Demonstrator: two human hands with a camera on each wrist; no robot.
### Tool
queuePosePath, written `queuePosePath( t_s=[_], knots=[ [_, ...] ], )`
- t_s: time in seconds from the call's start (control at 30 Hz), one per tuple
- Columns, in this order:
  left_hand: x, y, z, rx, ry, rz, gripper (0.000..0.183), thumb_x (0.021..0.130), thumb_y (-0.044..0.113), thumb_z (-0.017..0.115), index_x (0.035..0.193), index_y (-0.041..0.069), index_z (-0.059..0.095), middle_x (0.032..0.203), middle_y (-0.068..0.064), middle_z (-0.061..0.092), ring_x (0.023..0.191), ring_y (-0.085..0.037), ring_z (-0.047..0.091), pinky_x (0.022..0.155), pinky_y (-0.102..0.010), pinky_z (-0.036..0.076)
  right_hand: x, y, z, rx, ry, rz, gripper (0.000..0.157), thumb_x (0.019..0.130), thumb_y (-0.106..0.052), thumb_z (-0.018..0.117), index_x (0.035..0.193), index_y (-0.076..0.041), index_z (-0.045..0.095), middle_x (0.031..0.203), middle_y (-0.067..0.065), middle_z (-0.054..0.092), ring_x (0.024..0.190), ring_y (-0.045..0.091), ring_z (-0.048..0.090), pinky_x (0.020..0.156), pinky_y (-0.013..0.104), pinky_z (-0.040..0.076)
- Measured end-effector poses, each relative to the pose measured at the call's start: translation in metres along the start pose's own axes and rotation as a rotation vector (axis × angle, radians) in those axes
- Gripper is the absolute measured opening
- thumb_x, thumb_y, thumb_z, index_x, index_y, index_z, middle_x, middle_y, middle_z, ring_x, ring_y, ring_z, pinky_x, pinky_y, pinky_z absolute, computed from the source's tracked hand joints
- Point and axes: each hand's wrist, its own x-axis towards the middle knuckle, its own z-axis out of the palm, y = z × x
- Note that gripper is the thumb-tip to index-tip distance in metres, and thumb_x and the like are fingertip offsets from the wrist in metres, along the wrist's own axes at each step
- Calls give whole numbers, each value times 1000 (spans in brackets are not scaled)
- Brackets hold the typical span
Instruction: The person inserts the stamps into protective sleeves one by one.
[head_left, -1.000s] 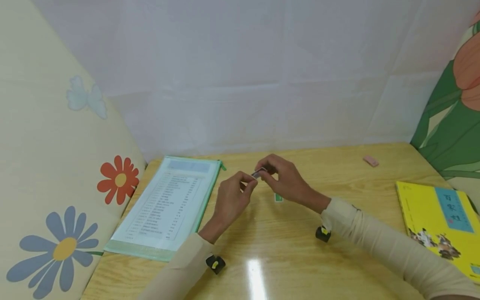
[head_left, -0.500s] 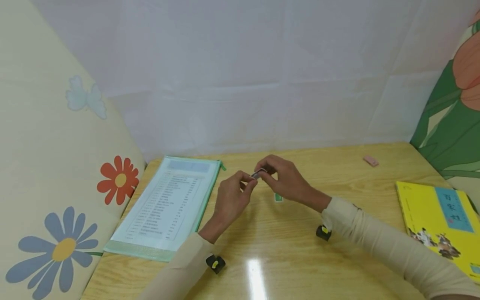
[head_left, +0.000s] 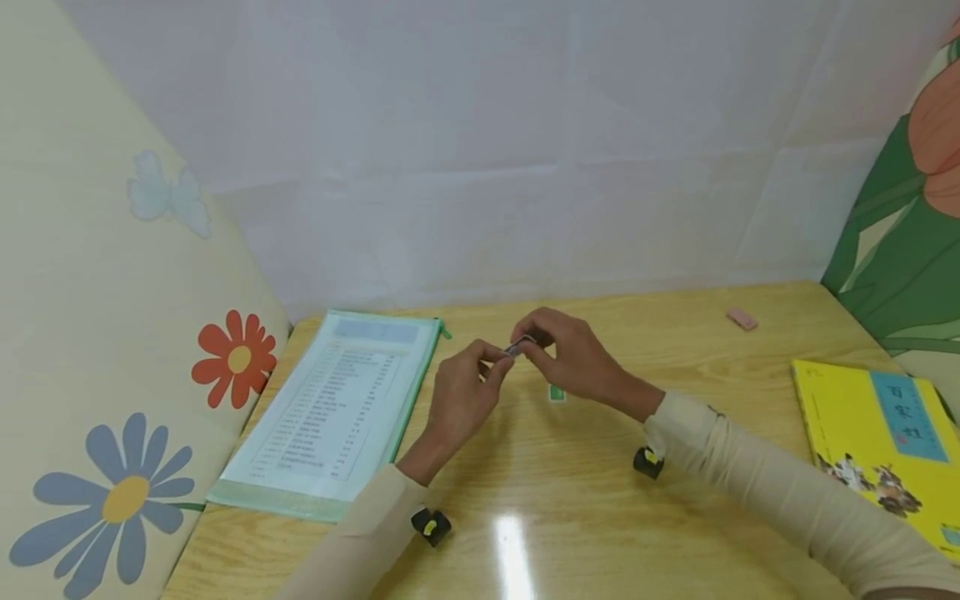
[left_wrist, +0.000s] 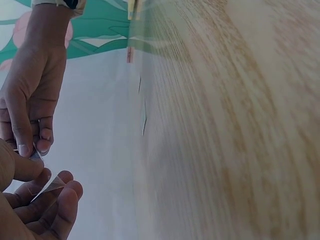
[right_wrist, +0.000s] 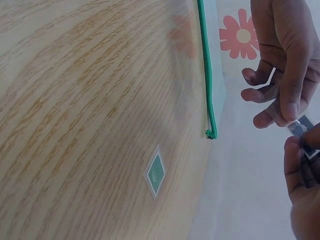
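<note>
Over the wooden table, my left hand [head_left: 463, 396] and right hand [head_left: 573, 358] meet at a small flat card [right_wrist: 301, 127] that has a dark picture and a pale border. The left thumb and forefinger pinch its near end, while the right fingertips grip the other end. A piece of clear film [left_wrist: 51, 188] shows among the left hand's fingers in the left wrist view. Fingertips cover part of the card. On the tabletop just below my right hand lies a small green card [right_wrist: 156, 173] with a white edge.
To the left lies a clear zip pouch [head_left: 401, 417] with green trim and a printed sheet inside. At the right are a yellow book [head_left: 855, 425] and, farther back, a small pink block [head_left: 742, 318]. A white sheet [head_left: 450, 233] hangs behind the table.
</note>
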Motion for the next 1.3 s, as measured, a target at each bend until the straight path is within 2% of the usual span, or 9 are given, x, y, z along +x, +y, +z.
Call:
queuePosePath(
  t_s=[0.27,0.5,0.67,0.8,1.03,1.3],
  knots=[
    [1,1,0,10,3,2,16,100,27,66,100,11,68,91,-3,73,74,-14,68,54,-25,53,2,-1,0,-7,-26,-14,9,98,-7,65,106,-11,64,101,-3,64,85,4,63,74,24,55],
    [0,1,0,-11,-9,9,16,99,26,66,99,10,67,91,-3,72,74,-12,68,56,-24,54,1,-4,1,15,-47,24,16,99,-10,66,115,-10,64,104,-4,65,88,5,64,76,24,55],
    [0,2,0,-21,-1,6,16,100,25,66,97,10,66,89,-4,72,70,-10,67,53,-26,53,-1,-2,1,12,11,60,20,102,-14,62,122,-9,61,106,-3,64,85,8,66,74,26,55],
    [0,1,0,-31,5,-7,16,99,26,67,97,10,67,88,-4,72,68,-10,65,50,-27,52,-2,-2,3,4,63,74,14,103,-15,60,116,-11,62,102,-3,63,80,7,64,71,26,55],
    [0,2,1,-51,2,7,15,99,26,67,95,11,67,88,0,71,71,-9,66,54,-27,53,-6,-2,9,-2,47,40,11,101,-14,62,112,-12,64,103,-5,63,85,4,63,73,25,55],
    [0,0,0,-54,22,38,15,99,25,67,95,11,67,86,-1,71,69,-9,65,53,-26,53,-5,-1,8,-3,80,-28,10,101,-11,63,111,-11,64,99,-3,63,80,5,62,69,25,54]
  ],
)
